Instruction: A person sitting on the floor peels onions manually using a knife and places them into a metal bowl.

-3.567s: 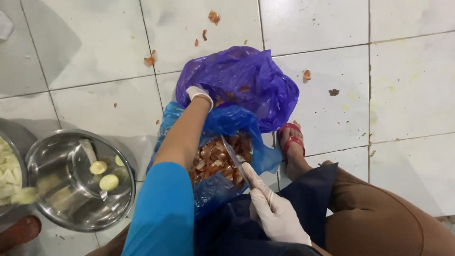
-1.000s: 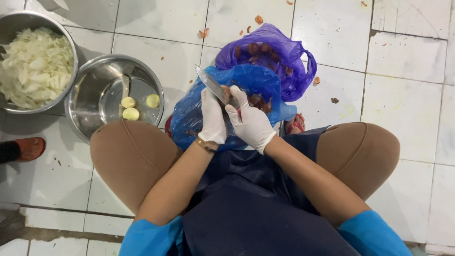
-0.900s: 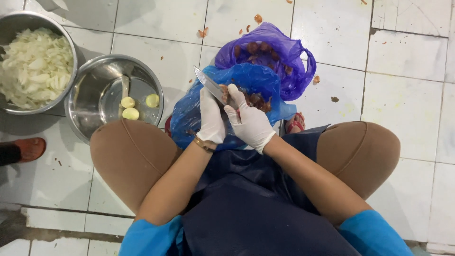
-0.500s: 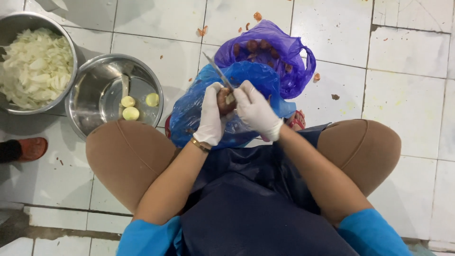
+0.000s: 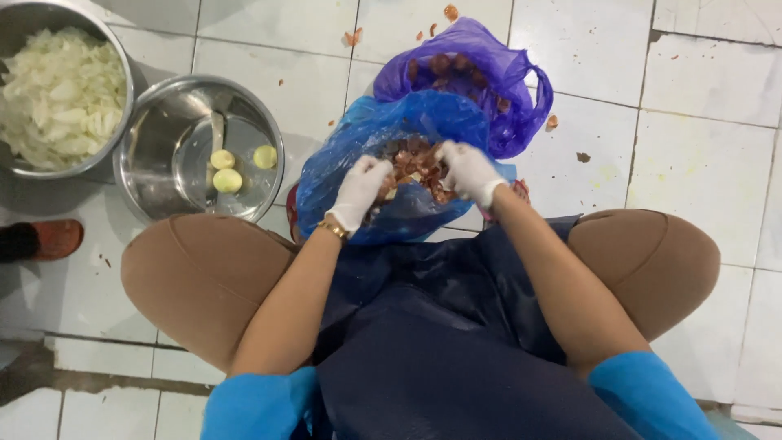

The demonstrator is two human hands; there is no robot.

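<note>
I am squatting over a blue plastic bag (image 5: 342,175) full of reddish-brown onion peels (image 5: 415,163). Both my hands wear white gloves and are lowered into the bag's mouth. My left hand (image 5: 360,189) is curled around a small pale peeled piece at its fingertips. My right hand (image 5: 468,171) is closed on a knife handle, and only a dark sliver of the knife blade (image 5: 427,130) shows above the peels. A purple bag (image 5: 513,90) with unpeeled small onions lies just behind the blue one.
A steel bowl (image 5: 147,163) with three peeled pale onions stands to the left. Farther left, a larger steel bowl (image 5: 122,73) holds chopped white vegetable. Peel scraps dot the white floor tiles (image 5: 700,163). Another person's sandalled foot (image 5: 49,238) is at the left edge.
Both hands have dropped from above the bag down into its mouth among the peels. The knife blade, held up in plain sight before, is now mostly hidden.
</note>
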